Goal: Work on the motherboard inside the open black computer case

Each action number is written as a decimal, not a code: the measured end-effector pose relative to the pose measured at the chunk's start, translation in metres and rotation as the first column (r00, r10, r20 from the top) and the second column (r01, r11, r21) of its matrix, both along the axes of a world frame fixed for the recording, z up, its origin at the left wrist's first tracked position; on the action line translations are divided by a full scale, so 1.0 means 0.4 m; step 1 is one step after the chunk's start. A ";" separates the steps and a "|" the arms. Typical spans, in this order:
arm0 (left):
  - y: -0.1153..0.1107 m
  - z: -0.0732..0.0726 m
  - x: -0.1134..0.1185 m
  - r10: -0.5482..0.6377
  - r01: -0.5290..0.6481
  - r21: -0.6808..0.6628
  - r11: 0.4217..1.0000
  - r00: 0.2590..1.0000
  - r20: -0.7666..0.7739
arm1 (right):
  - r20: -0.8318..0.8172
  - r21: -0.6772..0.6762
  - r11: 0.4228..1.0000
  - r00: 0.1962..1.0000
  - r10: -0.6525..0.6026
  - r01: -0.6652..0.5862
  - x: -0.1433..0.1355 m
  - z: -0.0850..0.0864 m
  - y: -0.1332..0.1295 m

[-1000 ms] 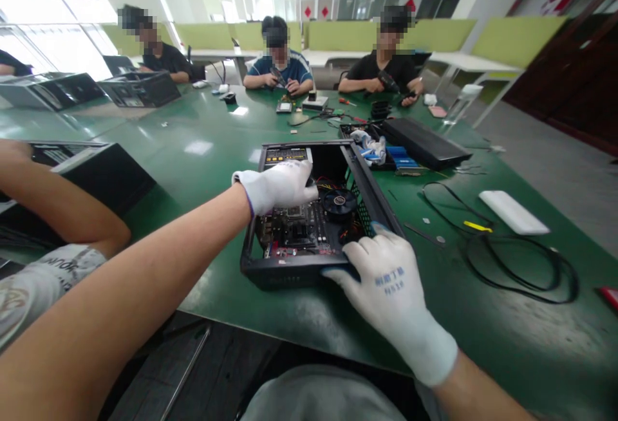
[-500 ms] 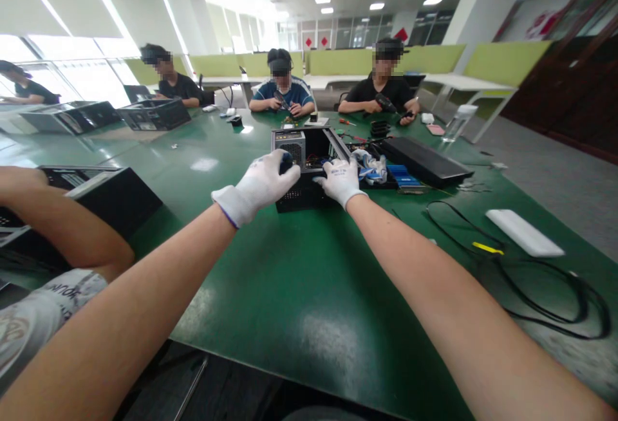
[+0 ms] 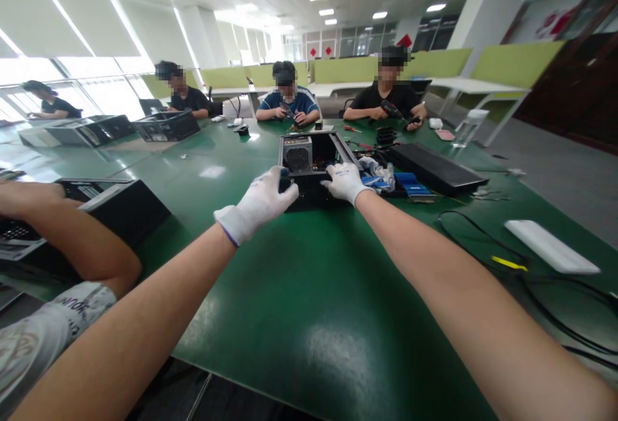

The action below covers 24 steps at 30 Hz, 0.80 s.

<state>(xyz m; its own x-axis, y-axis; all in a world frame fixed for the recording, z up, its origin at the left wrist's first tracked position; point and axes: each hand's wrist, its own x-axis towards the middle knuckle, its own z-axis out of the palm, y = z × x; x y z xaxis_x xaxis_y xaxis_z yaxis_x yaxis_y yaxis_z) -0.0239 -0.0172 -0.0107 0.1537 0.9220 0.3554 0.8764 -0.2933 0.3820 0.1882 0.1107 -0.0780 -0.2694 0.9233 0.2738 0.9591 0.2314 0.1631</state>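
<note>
An open black computer case (image 3: 316,194) lies on the green table in front of me, its open side up. A grey power supply (image 3: 297,154) with a round fan grille sits in its far left part. My left hand (image 3: 263,201), in a white glove with dark fingertips, is curled at the near left corner of the case. My right hand (image 3: 346,183), gloved alike, grips the near rim further right, thumb at the front and fingers over the edge. The undersides of the fingers are partly hidden.
Right of the case lie a pair of gloves (image 3: 377,175), a blue card (image 3: 412,184) and a black panel (image 3: 437,168). A white block (image 3: 550,246) and black cables are nearer. A co-worker's arm (image 3: 82,234) rests by another case (image 3: 125,215); several people sit opposite.
The view has tipped up and turned slightly left. My left hand sits lower against the case's near left corner. My right hand stays on the near rim.
</note>
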 end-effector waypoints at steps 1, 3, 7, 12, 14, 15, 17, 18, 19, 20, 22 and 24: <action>0.000 0.004 0.001 -0.001 0.001 0.004 1.000 1.000 -0.006 | -0.002 0.002 1.000 1.000 0.010 -0.010 -0.001 0.000 -0.022; -0.004 0.016 0.005 -0.014 0.014 0.016 1.000 1.000 -0.023 | -0.009 0.012 1.000 1.000 0.025 -0.025 -0.005 -0.001 -0.075; -0.018 0.040 0.019 -0.072 0.074 0.032 0.997 0.995 -0.065 | -0.028 0.040 0.998 0.998 0.050 -0.049 -0.013 -0.009 -0.217; -0.039 0.055 0.040 -0.127 0.130 0.011 0.991 0.977 -0.171 | -0.057 0.054 0.990 0.990 0.130 -0.127 -0.009 -0.020 -0.456; -0.050 0.051 0.049 -0.176 0.172 -0.037 0.984 0.956 -0.234 | -0.073 0.056 0.988 0.986 0.150 -0.146 -0.004 -0.024 -0.557; -0.056 0.047 0.053 -0.212 0.198 -0.080 0.977 0.938 -0.273 | -0.081 0.055 0.987 0.984 0.157 -0.153 -0.002 -0.026 -0.607; -0.071 0.032 0.063 -0.296 0.235 -0.201 0.951 0.881 -0.369 | -0.095 0.049 0.985 0.981 0.168 -0.164 0.001 -0.031 -0.699; -0.079 0.022 0.069 -0.337 0.241 -0.265 0.934 0.843 -0.419 | -0.105 0.050 0.984 0.979 0.177 -0.173 0.002 -0.033 -0.743; -0.088 0.010 0.075 -0.374 0.239 -0.324 0.915 0.802 -0.466 | -0.120 0.060 0.981 0.974 0.192 -0.186 0.003 -0.036 -0.784; -0.096 -0.002 0.082 -0.407 0.232 -0.373 0.898 0.760 -0.507 | -0.136 0.076 0.976 0.968 0.212 -0.203 0.004 -0.038 -0.822; -0.110 -0.029 0.099 -0.469 0.218 -0.456 0.863 0.682 -0.561 | -0.171 0.131 0.961 0.949 0.265 -0.245 0.008 -0.042 -0.892; -0.120 -0.055 0.119 -0.516 0.195 -0.524 0.829 0.625 -0.585 | -0.193 0.186 0.936 0.923 0.334 -0.300 0.014 -0.045 -0.949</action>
<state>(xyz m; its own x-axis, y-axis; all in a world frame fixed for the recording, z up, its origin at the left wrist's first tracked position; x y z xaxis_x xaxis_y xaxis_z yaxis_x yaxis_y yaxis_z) 0.0236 -0.0654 -0.0328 0.5441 0.7613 -0.3526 0.7796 -0.6141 -0.1228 0.1936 -0.2689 -0.0959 -0.4586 0.7428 0.4878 0.8552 0.5182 0.0149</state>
